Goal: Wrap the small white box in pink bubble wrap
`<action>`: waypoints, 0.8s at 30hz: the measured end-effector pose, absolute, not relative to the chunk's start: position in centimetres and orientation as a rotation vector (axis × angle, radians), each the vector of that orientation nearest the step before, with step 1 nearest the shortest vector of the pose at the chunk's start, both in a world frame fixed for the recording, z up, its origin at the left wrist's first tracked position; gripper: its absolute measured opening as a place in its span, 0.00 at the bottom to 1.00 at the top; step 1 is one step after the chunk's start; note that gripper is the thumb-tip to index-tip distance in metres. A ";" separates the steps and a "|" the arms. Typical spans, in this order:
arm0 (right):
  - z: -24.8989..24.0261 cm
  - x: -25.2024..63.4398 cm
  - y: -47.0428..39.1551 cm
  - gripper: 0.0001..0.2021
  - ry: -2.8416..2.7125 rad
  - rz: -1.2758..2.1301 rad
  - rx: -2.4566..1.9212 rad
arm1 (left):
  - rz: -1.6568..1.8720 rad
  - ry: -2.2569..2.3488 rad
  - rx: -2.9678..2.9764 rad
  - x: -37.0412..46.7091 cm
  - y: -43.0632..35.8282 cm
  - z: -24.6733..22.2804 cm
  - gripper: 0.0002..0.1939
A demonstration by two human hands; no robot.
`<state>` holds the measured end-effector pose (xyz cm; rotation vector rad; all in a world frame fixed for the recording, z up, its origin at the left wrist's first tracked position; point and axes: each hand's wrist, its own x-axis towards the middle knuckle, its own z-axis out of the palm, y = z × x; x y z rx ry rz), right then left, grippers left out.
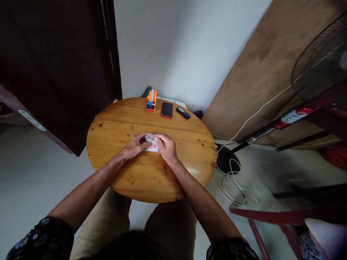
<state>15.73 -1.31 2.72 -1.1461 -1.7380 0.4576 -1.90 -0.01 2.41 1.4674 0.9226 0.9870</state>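
Observation:
Over the middle of the oval wooden table (108, 133), my two hands meet at a small clear plastic bag (152, 146) with pinkish-red markings or contents. My left hand (136, 144) is closed on the bag's left side, its thumb across the front. On the other side my right hand (166, 146) pinches the upper right edge between thumb and fingers. The bag's top looks crumpled; what lies inside is too small to make out.
At the table's far side are an orange and blue tape dispenser (151, 100), a dark phone with red edges (166, 109) and a black remote-like device (183, 112). A standing fan (320, 61) and a coiled white cable (238, 186) are on the right.

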 end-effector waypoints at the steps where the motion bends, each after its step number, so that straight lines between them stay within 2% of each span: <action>1: 2.8 15.8 -1.0 0.11 -1.713 0.518 -1.161 | 0.984 0.924 1.456 -1.9 0.1 2.3 0.29; 5: 3.1 16.1 0.1 0.11 -1.727 0.711 -1.222 | 0.996 1.036 1.496 -2.0 0.3 2.1 0.25; 9: 2.9 15.9 0.8 0.10 -1.705 0.744 -1.218 | 1.006 1.139 1.689 -1.9 0.2 2.2 0.21; 15: 2.8 15.4 0.2 0.10 -1.659 0.649 -1.184 | 1.006 1.237 1.858 -2.1 0.2 2.5 0.16; 24: 3.2 16.0 -0.7 0.11 -1.924 0.340 -1.066 | 1.009 1.274 1.845 -2.1 0.3 2.4 0.13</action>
